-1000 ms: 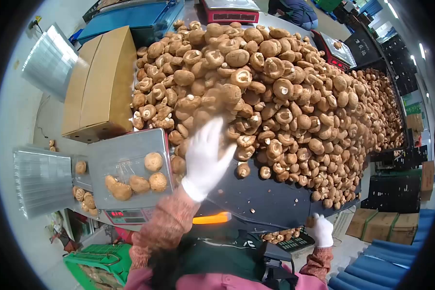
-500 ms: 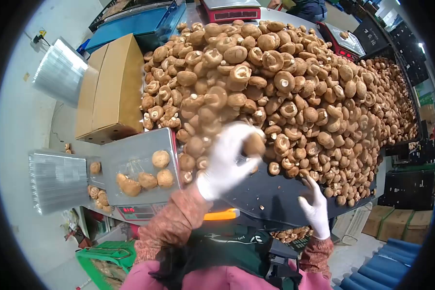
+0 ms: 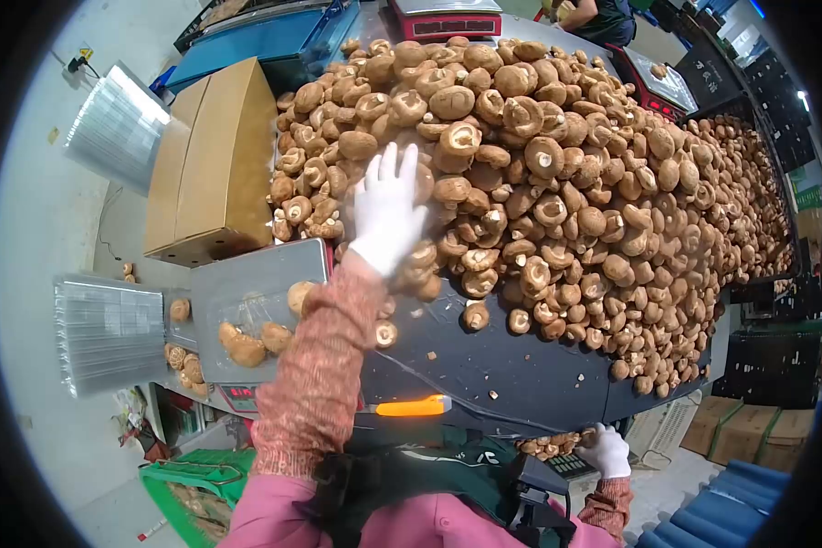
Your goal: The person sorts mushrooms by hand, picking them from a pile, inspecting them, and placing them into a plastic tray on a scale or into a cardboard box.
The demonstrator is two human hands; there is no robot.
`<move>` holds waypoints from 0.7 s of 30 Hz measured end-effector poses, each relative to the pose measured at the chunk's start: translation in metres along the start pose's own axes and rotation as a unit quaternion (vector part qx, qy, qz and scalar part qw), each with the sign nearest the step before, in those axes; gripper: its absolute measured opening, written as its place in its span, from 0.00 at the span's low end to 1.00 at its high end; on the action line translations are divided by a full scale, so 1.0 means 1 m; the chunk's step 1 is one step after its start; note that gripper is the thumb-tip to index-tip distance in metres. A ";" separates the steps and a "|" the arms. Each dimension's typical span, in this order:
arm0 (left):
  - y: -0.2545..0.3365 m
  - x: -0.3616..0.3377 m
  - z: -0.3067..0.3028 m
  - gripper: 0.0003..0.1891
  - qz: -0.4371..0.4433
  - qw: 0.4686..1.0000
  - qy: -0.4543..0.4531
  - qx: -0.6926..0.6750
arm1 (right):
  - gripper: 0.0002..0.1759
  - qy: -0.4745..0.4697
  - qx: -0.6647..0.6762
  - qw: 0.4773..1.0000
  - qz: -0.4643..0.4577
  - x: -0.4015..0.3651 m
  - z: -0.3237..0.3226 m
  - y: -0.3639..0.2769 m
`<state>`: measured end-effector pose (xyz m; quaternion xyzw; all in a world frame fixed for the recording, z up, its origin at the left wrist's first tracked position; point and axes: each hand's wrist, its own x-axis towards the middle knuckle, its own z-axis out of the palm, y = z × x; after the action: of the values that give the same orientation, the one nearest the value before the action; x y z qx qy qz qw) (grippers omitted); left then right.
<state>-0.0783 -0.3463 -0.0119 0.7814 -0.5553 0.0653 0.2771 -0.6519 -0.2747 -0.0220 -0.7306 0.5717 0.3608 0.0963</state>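
My left hand (image 3: 388, 212), in a white glove, lies open over the heap of brown shiitake mushrooms (image 3: 543, 157), fingers stretched and pointing away from me. The mushrooms beneath it are blurred. Down at the table's front edge, my right hand (image 3: 605, 453), also gloved, is bent around a mushroom (image 3: 587, 439) at its fingertips, beside a crate holding trimmed mushrooms (image 3: 548, 446). At left, the weighing scale (image 3: 292, 258) carries a clear tray with several mushrooms (image 3: 243, 347), partly hidden by my left sleeve. A few loose mushrooms (image 3: 475, 316) sit along the heap's near edge.
An orange-handled knife (image 3: 413, 405) lies on the dark tabletop (image 3: 447, 361) near me. A cardboard box (image 3: 212, 164) and stacked clear trays (image 3: 110, 336) stand left. Two more scales (image 3: 443, 20) are behind the heap. Another person's arm (image 3: 580, 14) shows at the back.
My left hand has moved up and left onto the heap, and the mushroom it held is no longer in it. The right hand has dropped from the heap's edge to the crate below.
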 end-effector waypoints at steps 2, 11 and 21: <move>-0.013 0.011 0.009 0.37 -0.014 0.993 -0.105 -0.044 | 0.37 -0.002 0.014 1.000 0.025 -0.004 0.006 0.009; 0.020 -0.067 -0.052 0.39 -0.217 0.265 -0.122 -0.932 | 0.31 0.216 0.247 0.918 -0.222 0.002 -0.072 -0.080; 0.070 -0.124 -0.072 0.27 -0.334 0.062 -0.150 -0.929 | 0.35 0.290 0.503 0.708 -0.402 -0.006 -0.168 -0.198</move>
<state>-0.1735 -0.2228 0.0226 -0.0139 0.1241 -0.7215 0.6811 -0.4027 -0.2980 0.0497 -0.8034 0.3205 -0.2823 0.4148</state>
